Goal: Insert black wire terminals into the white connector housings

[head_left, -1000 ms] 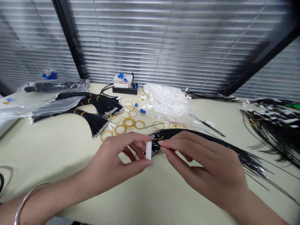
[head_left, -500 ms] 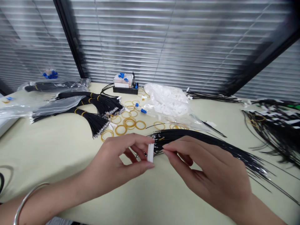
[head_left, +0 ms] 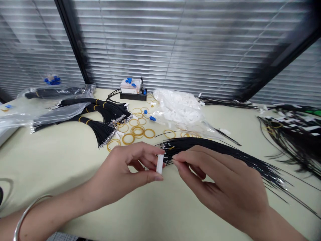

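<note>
A white plastic connector [head_left: 159, 163] is clamped between the fingers of the left hand [head_left: 120, 177], while black wires [head_left: 213, 150] are pinched by the closed fingers of the right hand [head_left: 220, 190], just beside it.

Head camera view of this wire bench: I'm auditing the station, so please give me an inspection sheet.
surface: pale cream table.
job's things: white connector and black wire bundle, side by side.
clutter: amber rubber bands, plastic bag of white parts, black holder with blue parts.
grippers: nothing seen; left hand pinches the connector, right hand pinches the bundle.
cables: banded black wire bundles; loose black wires at right.
surroundings: window blinds, dark window frame.
</note>
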`<state>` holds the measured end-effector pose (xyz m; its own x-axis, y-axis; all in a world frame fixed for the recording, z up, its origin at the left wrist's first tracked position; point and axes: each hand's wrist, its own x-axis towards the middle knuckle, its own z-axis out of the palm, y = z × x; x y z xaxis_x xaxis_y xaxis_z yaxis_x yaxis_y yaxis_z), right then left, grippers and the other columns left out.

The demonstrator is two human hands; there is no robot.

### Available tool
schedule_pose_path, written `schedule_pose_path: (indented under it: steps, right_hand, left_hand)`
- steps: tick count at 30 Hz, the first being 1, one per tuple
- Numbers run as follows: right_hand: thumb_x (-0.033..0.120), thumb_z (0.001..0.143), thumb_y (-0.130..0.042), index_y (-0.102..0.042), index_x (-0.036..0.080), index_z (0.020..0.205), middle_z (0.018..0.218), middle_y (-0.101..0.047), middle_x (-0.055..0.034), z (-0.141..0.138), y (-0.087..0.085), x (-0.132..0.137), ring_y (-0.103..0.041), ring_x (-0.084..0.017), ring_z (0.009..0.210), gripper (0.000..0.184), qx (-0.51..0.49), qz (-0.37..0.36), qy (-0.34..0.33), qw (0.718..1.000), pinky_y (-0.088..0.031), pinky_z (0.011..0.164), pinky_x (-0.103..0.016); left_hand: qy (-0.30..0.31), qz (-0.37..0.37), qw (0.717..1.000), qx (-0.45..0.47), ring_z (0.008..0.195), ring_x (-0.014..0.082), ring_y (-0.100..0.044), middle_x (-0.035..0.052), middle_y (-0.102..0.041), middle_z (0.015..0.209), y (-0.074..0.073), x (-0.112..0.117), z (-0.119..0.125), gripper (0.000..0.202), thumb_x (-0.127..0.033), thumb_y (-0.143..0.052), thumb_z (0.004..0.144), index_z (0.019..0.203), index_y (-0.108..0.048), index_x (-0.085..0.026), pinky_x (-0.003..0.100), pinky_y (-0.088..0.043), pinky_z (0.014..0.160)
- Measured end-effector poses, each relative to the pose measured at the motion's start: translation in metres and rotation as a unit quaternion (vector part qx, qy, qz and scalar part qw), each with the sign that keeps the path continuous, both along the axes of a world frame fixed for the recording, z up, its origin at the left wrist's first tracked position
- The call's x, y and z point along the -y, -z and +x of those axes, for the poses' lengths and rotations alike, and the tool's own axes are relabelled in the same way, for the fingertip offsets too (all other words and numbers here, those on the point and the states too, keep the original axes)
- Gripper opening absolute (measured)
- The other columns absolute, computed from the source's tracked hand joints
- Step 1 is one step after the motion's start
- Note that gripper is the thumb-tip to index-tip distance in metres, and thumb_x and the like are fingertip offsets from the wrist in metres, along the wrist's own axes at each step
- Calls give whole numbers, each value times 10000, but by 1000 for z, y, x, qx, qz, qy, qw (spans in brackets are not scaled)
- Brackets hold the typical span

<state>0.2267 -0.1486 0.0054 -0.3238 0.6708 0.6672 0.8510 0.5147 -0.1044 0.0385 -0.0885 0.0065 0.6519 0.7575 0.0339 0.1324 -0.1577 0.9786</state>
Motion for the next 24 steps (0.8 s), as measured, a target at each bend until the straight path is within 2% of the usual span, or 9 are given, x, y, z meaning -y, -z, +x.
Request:
schedule_pose_path:
  steps: [12, 19, 21, 24]
  right_hand:
    - [148, 863, -484, -554, 175, 776, 638, -565, 42, 0, 0, -2, -424, -39, 503, 115, 13, 18, 11, 1000, -314, 517, -188]
    - [157, 867, -492, -564, 176, 785, 654, -569, 40, 0, 1, -3, -449, -42, 545, 111, 13, 17, 8, 1000, -314, 529, -183]
    - [153, 867, -492, -558, 175, 772, 644, -562, 42, -1, 1, -2, -435, -42, 533, 118, 11, 23, 10, 1000, -315, 533, -184]
    - [168, 874, -484, -552, 171, 776, 642, -548, 44, -2, 3, -2, -427, -41, 530, 120, 14, 22, 9, 1000, -319, 547, -191]
  left_hand:
    - [13, -62, 998, 18, 729, 72, -621, -45, -678, 800, 4, -2, -1, 297, -169, -712, 715, 994, -623, -220, 170, -484, 665]
    - [19, -88, 996, 30, 718, 75, -629, -38, -684, 790, 5, -2, 0, 310, -127, -711, 695, 982, -623, -202, 171, -495, 659]
    - [20, -80, 996, 27, 722, 76, -632, -37, -687, 791, 5, -2, 0, 308, -128, -709, 697, 983, -623, -202, 167, -499, 659]
    - [10, -27, 1000, 13, 701, 65, -628, -42, -691, 794, 5, -1, 0, 303, -138, -712, 701, 985, -627, -203, 146, -501, 643]
